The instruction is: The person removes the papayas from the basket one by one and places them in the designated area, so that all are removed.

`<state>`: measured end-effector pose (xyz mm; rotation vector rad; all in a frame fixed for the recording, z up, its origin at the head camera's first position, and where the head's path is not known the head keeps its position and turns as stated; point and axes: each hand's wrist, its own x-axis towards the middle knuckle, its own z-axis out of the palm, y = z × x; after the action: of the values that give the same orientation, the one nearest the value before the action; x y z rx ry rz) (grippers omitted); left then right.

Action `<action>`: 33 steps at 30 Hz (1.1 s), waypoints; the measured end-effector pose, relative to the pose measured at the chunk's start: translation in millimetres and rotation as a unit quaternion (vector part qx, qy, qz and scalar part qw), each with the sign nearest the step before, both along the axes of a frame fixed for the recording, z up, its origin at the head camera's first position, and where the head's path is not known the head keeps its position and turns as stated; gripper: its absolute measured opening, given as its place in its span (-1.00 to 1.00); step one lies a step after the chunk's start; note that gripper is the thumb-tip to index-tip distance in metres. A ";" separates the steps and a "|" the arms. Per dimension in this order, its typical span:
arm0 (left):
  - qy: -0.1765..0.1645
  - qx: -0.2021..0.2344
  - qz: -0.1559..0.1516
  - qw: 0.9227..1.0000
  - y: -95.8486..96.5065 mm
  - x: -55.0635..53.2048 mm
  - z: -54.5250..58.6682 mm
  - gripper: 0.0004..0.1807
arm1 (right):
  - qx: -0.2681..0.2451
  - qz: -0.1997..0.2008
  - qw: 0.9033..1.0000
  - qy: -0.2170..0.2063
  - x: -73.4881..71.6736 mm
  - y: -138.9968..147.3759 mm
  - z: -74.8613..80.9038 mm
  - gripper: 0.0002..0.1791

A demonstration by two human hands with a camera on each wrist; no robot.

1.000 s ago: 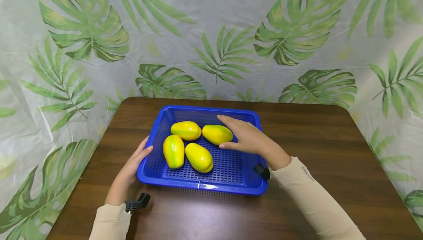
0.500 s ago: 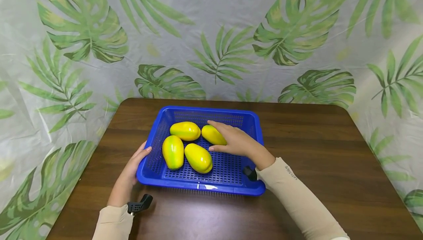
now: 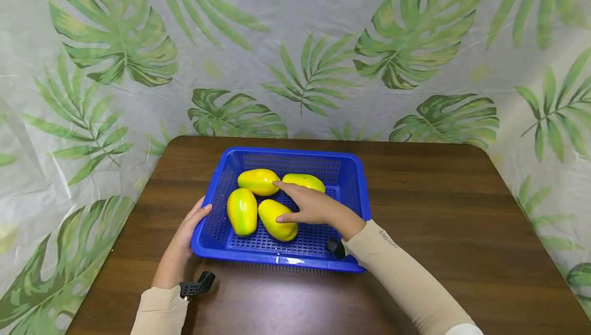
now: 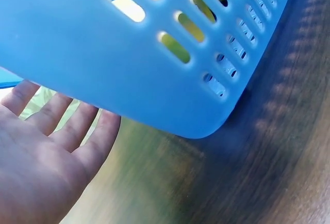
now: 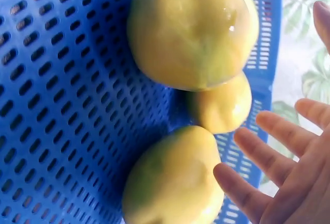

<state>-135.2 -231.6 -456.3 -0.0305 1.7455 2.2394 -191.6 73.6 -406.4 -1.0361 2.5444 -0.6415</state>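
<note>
Several glossy yellow-green fruits, shaped like mangoes or papayas, lie in a blue slotted plastic basket [image 3: 318,262]. My left hand [image 3: 186,230] is at the basket's left side, with the thumb at the rim and the other fingers outside. In the left wrist view its fingers [image 4: 64,115] look fairly straight against the edge. My right hand [image 3: 310,205] hovers inside the basket with fingers spread, holding nothing. It partly covers the front-middle fruit [image 3: 276,217] and the back-right fruit [image 3: 304,181]. The back-left fruit [image 3: 257,181] is near its fingertips, and the front-left fruit [image 3: 242,212] lies farther left.
The basket stands on a dark brown wooden table [image 3: 429,191]. A leaf-patterned sheet [image 3: 314,12] hangs behind it and along the sides. Black wrist-camera mounts sit at both wrists, the right one [image 3: 334,248] over the basket's front right corner.
My right hand has moved left and slightly toward the front, from over the back-right fruit to above the front-middle one. My left hand stays at the rim. The fruits look unmoved.
</note>
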 end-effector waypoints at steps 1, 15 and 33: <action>0.001 0.001 0.000 1.000 0.3 -0.1 0.0 -0.42 | -0.001 0.002 1.000 -0.003 0.0 -1.3 -0.5 -0.07; 0.011 0.004 0.001 1.000 1.6 0.1 -1.1 -0.44 | -0.001 0.040 0.999 -0.022 -0.5 -13.2 -13.0 -0.08; 0.015 0.020 0.009 1.000 3.8 -0.7 -4.4 -0.47 | -0.001 0.056 0.996 -0.063 -2.8 -12.6 -20.9 -0.15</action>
<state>-135.9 -227.8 -460.7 -0.0051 1.7205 2.2991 -194.4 61.0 -427.4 -1.0934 2.3610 -0.6571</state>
